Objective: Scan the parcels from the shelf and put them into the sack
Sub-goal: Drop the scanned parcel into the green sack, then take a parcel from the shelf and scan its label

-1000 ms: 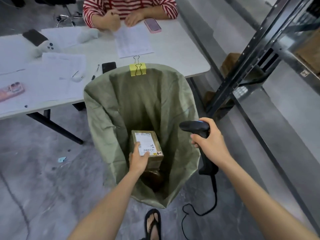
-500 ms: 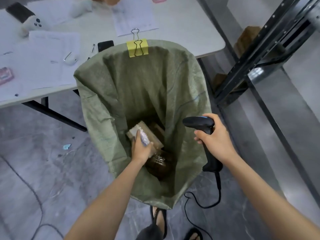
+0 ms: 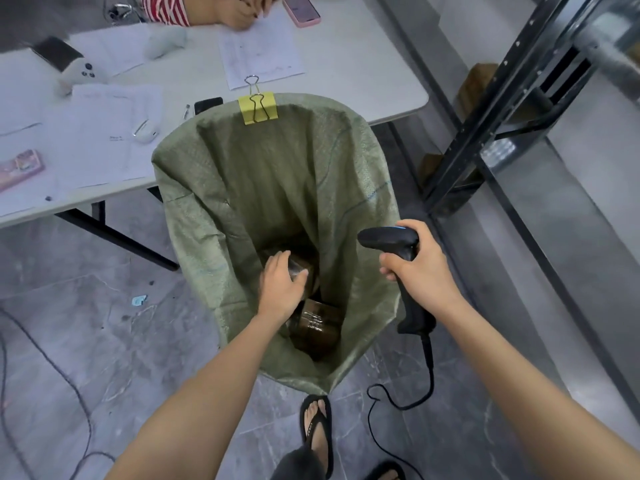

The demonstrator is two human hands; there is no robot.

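Left grip (image 3: 282,285) down inside the green woven sack (image 3: 277,174), on a taped parcel (image 3: 304,263); right grip (image 3: 420,270) holds a barcode scanner (image 3: 386,237).
Left grip is released: fingers flat and spread on the parcel's top, thumb splayed at its side. The parcel lies deep in the sack, mostly hidden under the fingers. A second brown taped parcel (image 3: 317,323) sits just beside it, by the left wrist. Right grip is wrapped round the scanner handle at the sack's right rim. A binder clip (image 3: 258,107) pins the sack's far rim at the tabletop (image 3: 346,81) edge.
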